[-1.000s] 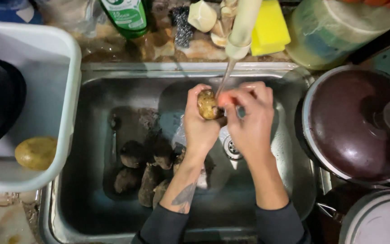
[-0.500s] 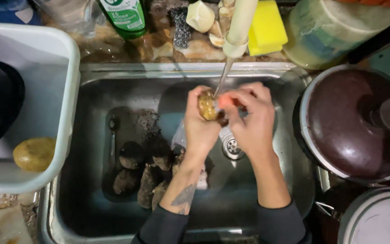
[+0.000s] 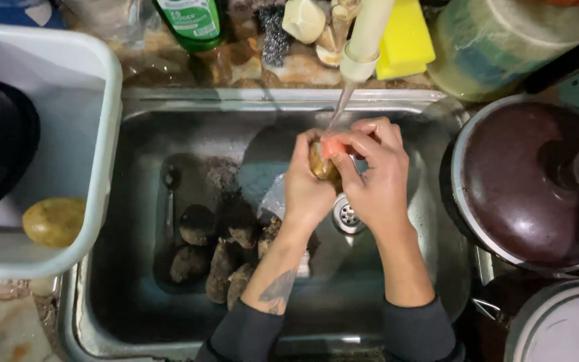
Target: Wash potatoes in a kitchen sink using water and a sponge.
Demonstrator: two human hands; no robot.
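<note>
Left-hand [image 3: 306, 191] grip around potato [image 3: 321, 165]

Wet stainless-steel sink [image 3: 169, 127], dully glossy; rough, soil-caked potatoes [image 3: 219, 251]; smooth pale plastic tub [image 3: 95, 87]; glossy dark pot lid [image 3: 527, 181]

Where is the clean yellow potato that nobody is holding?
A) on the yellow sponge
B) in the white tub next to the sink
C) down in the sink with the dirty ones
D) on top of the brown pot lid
B: the clean yellow potato lies alone in the white tub left of the sink, while the hands scrub another potato under the tap water.
</note>
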